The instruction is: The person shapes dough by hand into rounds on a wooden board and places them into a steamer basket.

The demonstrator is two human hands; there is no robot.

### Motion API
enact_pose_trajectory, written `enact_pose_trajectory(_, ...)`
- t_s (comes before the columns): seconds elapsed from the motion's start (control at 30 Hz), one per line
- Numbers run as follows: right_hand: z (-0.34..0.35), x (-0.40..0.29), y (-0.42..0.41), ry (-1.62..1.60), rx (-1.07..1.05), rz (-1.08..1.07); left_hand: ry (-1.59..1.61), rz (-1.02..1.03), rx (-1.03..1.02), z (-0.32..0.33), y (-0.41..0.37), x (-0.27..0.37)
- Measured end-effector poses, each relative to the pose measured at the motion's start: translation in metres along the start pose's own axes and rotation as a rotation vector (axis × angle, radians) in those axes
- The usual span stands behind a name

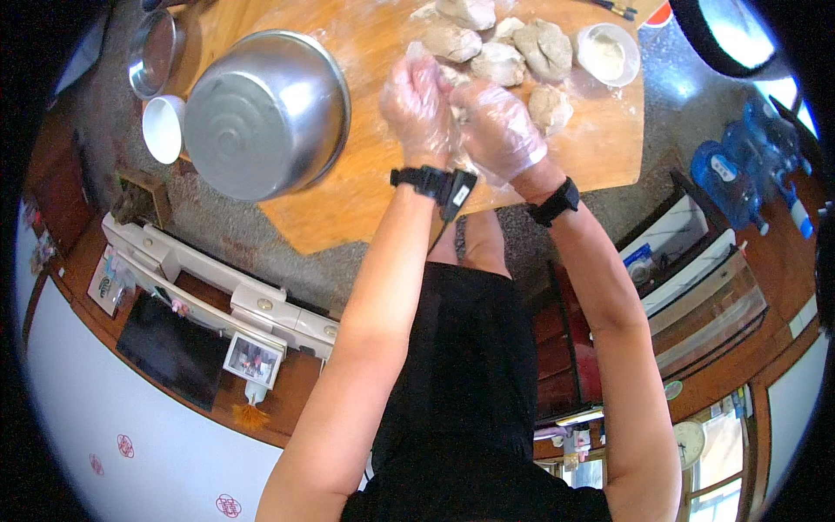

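Note:
Both hands wear clear plastic gloves and are close together over a floured wooden board (365, 189). My left hand (417, 98) has its fingers curled in. My right hand (499, 127) is bent toward it from the right. A bit of pale dough (460, 116) shows between them, mostly hidden by the fingers. Just beyond lie several dough lumps, among them a creased one (543, 49) and a floury one (498, 64). Another dough lump (551, 109) sits right of my right hand. A white tub of flour (605, 54) stands at the board's right side.
A large steel basin (261, 117) rests upside down at the left. Near it are a white bowl (164, 129) and a round metal pan (155, 55). Brushes (616, 8) lie at the far edge. Blue water bottles (721, 169) are on the right, beyond the board.

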State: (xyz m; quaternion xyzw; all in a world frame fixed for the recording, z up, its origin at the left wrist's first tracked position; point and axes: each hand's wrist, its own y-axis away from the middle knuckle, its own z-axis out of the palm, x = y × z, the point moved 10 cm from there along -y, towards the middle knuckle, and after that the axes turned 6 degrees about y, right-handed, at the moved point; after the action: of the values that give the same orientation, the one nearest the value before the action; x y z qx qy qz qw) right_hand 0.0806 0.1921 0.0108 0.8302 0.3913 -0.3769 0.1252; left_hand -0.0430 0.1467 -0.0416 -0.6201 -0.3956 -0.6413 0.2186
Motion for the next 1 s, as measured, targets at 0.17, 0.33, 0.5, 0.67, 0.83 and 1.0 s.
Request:
enact_pose_trajectory(0.17, 0.004, -0.001, -0.002, 0.03, -0.012, 0.083, 0.154, -0.036, -0.099, 0.002, -0.014, -0.002)
enact_pose_trajectory(0.33, 0.002, -0.016, -0.008, -0.115, 0.012, -0.083, 0.257, -0.465, -0.017, -0.011, 0.015, -0.007)
enact_pose_trajectory(0.5, -0.005, -0.037, -0.003, -0.013, -0.02, -0.15, 0.185, -0.073, -0.039, -0.017, 0.015, 0.002)
enact_pose_trajectory(0.67, 0.001, 0.011, 0.018, 0.082, -0.002, 0.203, -0.082, 0.037, -0.17, 0.013, -0.001, 0.009)
enact_pose_trajectory(0.83, 0.008, 0.014, 0.009, -0.016, -0.074, 0.237, 0.322, -0.358, 0.096, -0.009, 0.014, -0.008)
enact_pose_trajectory(1.0, 0.001, -0.029, 0.007, -0.005, 0.025, -0.086, 0.155, -0.165, -0.017, -0.027, 0.027, -0.01)
